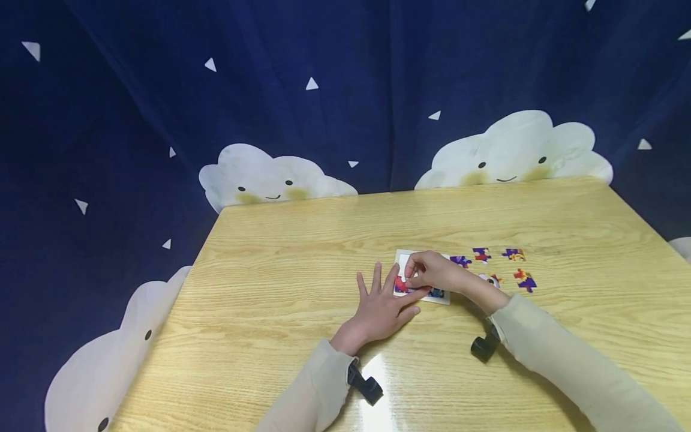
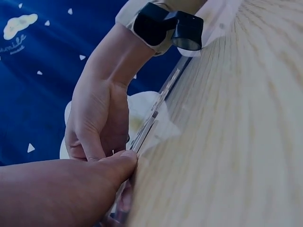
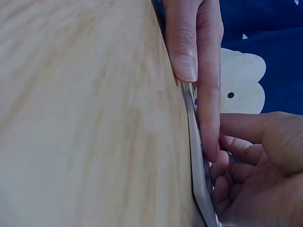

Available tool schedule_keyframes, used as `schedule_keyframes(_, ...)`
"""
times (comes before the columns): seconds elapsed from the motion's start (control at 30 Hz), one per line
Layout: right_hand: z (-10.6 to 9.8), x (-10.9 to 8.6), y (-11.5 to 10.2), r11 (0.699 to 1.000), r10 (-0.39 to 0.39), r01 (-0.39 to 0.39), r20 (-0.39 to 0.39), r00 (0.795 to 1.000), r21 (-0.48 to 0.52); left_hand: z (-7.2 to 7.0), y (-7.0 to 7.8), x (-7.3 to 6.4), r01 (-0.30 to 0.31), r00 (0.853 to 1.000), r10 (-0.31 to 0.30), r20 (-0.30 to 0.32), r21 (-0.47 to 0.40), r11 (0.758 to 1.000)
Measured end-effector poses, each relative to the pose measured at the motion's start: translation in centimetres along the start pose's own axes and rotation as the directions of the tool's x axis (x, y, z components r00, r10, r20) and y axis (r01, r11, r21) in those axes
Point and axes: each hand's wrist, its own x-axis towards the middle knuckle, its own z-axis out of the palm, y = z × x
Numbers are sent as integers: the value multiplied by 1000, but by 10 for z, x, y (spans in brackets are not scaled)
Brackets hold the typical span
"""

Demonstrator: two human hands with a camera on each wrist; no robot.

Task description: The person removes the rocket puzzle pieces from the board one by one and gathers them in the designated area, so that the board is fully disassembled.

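Note:
A small jigsaw board with a white frame (image 1: 445, 299) lies on the table. My left hand (image 1: 380, 315) rests flat at its near left side, fingers spread, with fingertips over its edge. Red and purple puzzle pieces (image 1: 400, 285) fill part of the bottom row; white backing shows above them. Over the board, my right hand (image 1: 439, 273) curls its fingers and pinches at a puzzle piece mostly hidden under the fingertips. In the right wrist view, the board's edge (image 3: 199, 165) runs beside the left fingers (image 3: 208, 94), with the right hand (image 3: 265, 175) close behind.
Right of the board lie several loose puzzle pieces, among them a red-purple one (image 1: 481, 254), an orange-purple one (image 1: 514, 255) and another (image 1: 525, 281). A wooden table (image 1: 281, 258) carries everything. Dark blue fabric (image 1: 324, 132) with cloud figures hangs around it.

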Motion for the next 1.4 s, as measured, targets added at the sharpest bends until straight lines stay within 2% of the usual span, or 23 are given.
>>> schedule_keyframes(0.37,-2,1,3,1000,-22,21,39,999,15,10,0,-3,-4,995,5,-101,18,1000)
schedule_keyframes(0.63,-4,1,0,1000,-8,8,43,999,-11,9,-7,-17,-53,983,64,-173,68,996)
schedule_keyframes(1.0,-1,2,0,1000,-21,20,47,999,11,11,-8,-21,-36,987,45,-156,62,997)
schedule_keyframes(1.23,1,-1,2,996,-83,81,51,995,46,12,-2,-24,-15,984,27,-176,69,997)
schedule_keyframes(1.4,4,-4,5,987,-150,147,47,988,68,15,3,-26,2,982,19,-188,110,994)
